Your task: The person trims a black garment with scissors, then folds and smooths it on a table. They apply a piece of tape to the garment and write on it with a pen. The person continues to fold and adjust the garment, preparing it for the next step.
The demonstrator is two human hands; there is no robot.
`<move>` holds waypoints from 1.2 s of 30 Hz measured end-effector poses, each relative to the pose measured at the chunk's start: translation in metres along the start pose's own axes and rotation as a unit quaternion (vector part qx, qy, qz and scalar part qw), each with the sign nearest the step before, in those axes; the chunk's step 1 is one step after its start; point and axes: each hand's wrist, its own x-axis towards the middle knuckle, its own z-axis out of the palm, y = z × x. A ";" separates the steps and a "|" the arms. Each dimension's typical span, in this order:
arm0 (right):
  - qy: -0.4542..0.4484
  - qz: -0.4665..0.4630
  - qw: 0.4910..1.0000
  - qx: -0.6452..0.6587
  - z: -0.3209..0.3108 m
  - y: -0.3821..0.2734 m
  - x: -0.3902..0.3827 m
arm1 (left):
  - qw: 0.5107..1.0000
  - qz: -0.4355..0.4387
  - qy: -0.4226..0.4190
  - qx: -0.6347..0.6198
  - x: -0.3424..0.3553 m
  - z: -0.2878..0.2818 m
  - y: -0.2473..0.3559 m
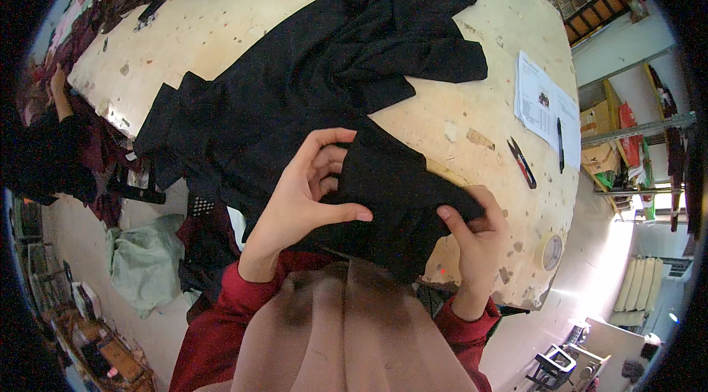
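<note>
A large black cloth garment (295, 75) lies spread and rumpled over the table, its near end hanging toward my lap. My left hand (306, 189) has its fingers curled, their tips tucked behind an upright fold of the black cloth, while the thumb rests on the cloth in front. At the right end of the same fold, my right hand (476, 233) pinches the edge, thumb on top and fingers underneath. Between the two hands the cloth is stretched in a fairly flat band. What lies under the fold is hidden.
On the worn, pale table (450, 115), thread snips (522, 163) lie right of the garment, near a printed sheet (542, 101) and black pen (560, 145). A tape roll (552, 252) is at the right edge. Another person's hand (59, 86) touches maroon cloth at far left.
</note>
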 end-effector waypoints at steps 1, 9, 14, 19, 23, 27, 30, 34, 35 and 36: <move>-0.007 -0.097 0.993 -0.064 -0.007 0.007 0.001 | 0.998 0.028 -0.009 0.054 -0.002 -0.004 -0.002; -0.006 -0.302 0.948 -0.097 0.001 0.000 -0.017 | 0.966 0.241 -0.005 0.092 -0.002 -0.013 -0.018; -0.002 -0.310 0.944 -0.115 0.002 -0.003 -0.020 | 0.975 0.206 -0.007 0.084 -0.002 -0.014 -0.020; -0.002 -0.310 0.944 -0.109 0.005 0.001 -0.019 | 0.971 0.200 -0.022 0.127 -0.001 -0.017 -0.022; 0.238 -0.239 0.892 -0.302 -0.043 0.020 -0.017 | 0.822 0.169 0.047 0.542 -0.008 -0.049 0.015; 0.350 -0.199 0.812 -0.423 -0.172 0.065 -0.019 | 0.688 0.135 0.061 0.710 -0.017 -0.154 0.037; 0.370 -0.118 0.778 -0.495 -0.225 0.086 -0.003 | 0.835 0.124 -0.015 0.535 -0.015 -0.183 0.019; 0.380 -0.072 0.732 -0.561 -0.266 0.086 0.017 | 0.857 0.165 -0.079 0.482 -0.008 -0.131 -0.011; 0.373 -0.090 0.708 -0.592 -0.271 0.085 0.023 | 0.874 0.163 -0.056 0.454 -0.010 -0.122 -0.010; 0.366 -0.105 0.684 -0.622 -0.272 0.083 0.028 | 0.894 0.169 -0.017 0.415 -0.014 -0.121 -0.007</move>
